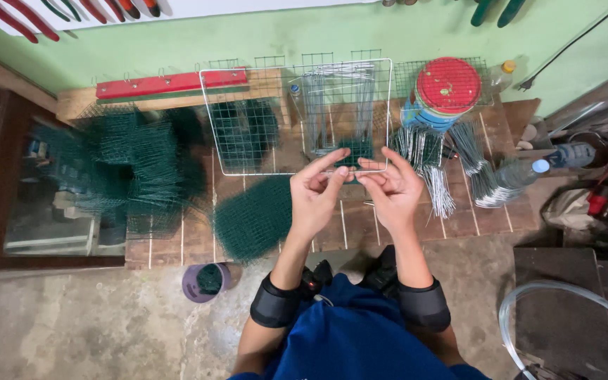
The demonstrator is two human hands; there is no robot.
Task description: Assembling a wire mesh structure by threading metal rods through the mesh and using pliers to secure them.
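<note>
Your two hands meet at the lower edge of the silver wire grid panel (297, 116), which you hold up tilted over the wooden table (332, 225). The left hand (316, 195) pinches the bottom wire between thumb and fingers, closed on it; the right hand (393, 188) pinches the same wire just beside it, with the fingertips of both hands almost touching. A small piece of green mesh (355, 151) sits right at that edge, above your fingertips. Whether it is already fastened to the wire, the view does not show.

To do this well, keep the panel's bottom wire steady with the left hand and let the right hand do the fine work, since the grid is wide and will likely swing if both grips loosen at once. Keep the mesh square to the grid cells, and work close to the wire rather than out at the mesh's loose edge.

Beside you lie a rounded patch of green mesh (253, 219), a heap of green mesh pieces (131, 169) to the left, and bundles of cut wires (427, 165) to the right, near a stack of red-lidded tubs (447, 88). All of them are clear of your hands.
</note>
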